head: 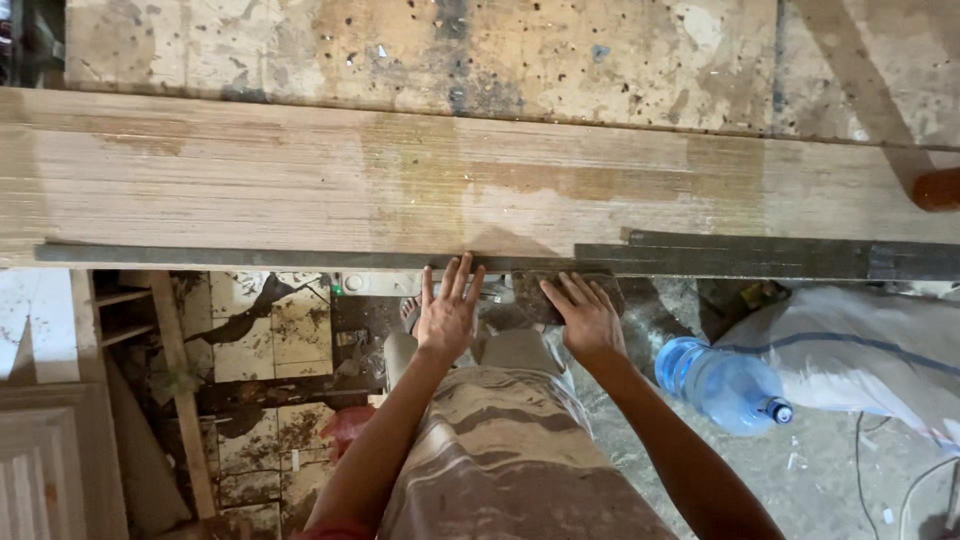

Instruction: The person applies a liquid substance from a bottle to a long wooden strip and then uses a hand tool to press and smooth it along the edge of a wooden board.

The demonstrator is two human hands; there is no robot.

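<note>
Below the bench edge, right: blue water bottle [722,383] on its side beside a white sack [850,350]. Along the near edge of the pale, grainy wooden board [400,180]: dark metal strip [300,256]. My left hand [447,318], fingers spread, touched it; my right hand [585,318], fingers together, lay just beneath.

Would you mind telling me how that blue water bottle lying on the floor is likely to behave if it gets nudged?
The blue water bottle lies on its side and looks round, so it would probably roll. It seems to be thin clear plastic, likely light and unlikely to break. The gritty floor may stop it soon.
</note>
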